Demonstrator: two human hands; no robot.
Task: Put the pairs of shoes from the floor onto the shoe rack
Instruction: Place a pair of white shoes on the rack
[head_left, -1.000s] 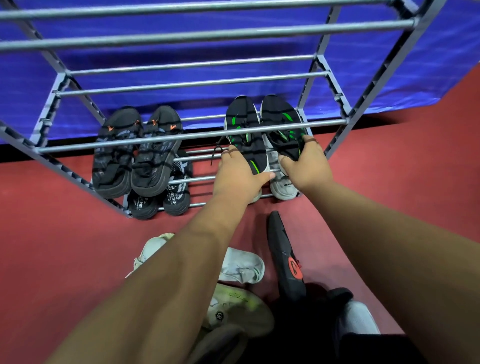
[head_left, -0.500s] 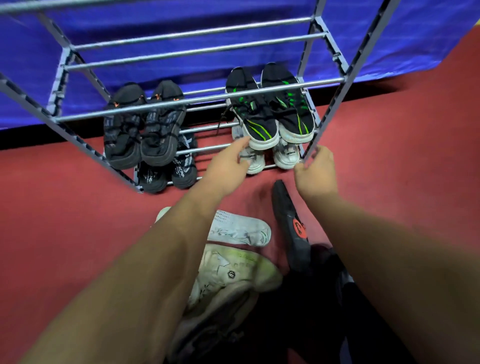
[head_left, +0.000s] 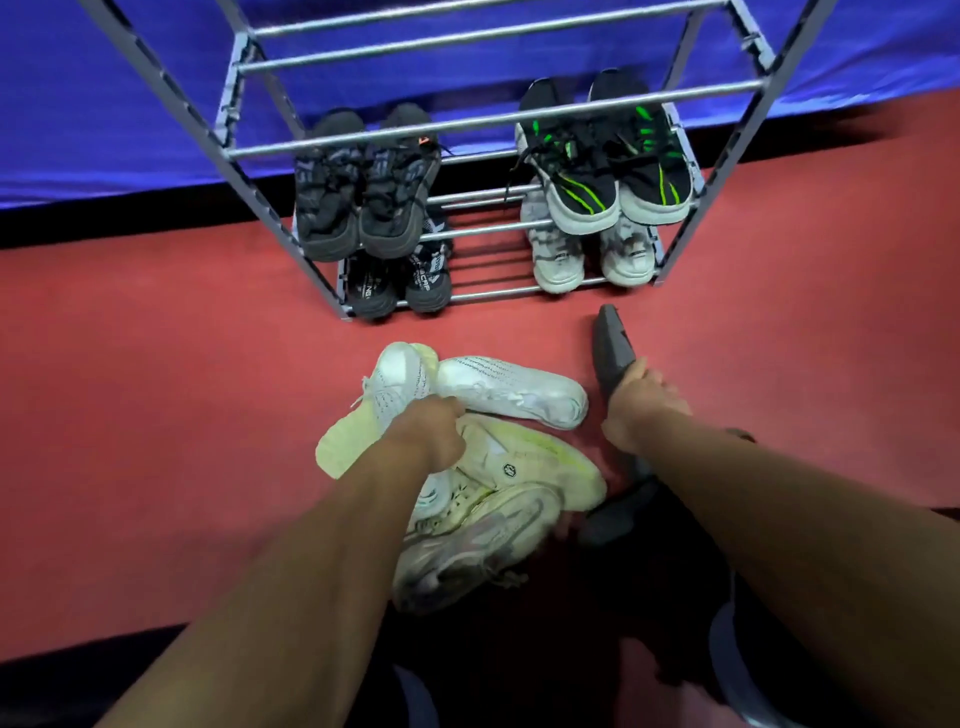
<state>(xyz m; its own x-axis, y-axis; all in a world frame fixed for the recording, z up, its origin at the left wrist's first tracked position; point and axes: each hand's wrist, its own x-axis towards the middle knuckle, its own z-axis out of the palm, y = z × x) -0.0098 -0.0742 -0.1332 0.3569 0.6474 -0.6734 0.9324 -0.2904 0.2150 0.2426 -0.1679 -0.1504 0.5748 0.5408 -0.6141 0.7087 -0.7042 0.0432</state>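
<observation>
- White sneaker (head_left: 395, 387) lies tipped on its side on the red floor (head_left: 156, 389), toe pointing away and leftward. The left grip (head_left: 431, 434) is clenched round its heel end, so the shoe stretches ahead of that hand.
- Just right of the pale heap is a black shoe (head_left: 613, 345), its long axis running almost straight at the shoe rack (head_left: 493, 118). The right grip (head_left: 644, 405) is curled round it partway along.
- Each hand is nearer its own shoe, yet the two look mismatched. The likelier mate, a second white sneaker (head_left: 514, 389), lies crosswise between the hands.
- Half a second ago both hands were up at the rack's front, holding nothing — now they are down on the floor shoes. The green-striped pair (head_left: 587, 187) sits on its shelf at the right.
</observation>
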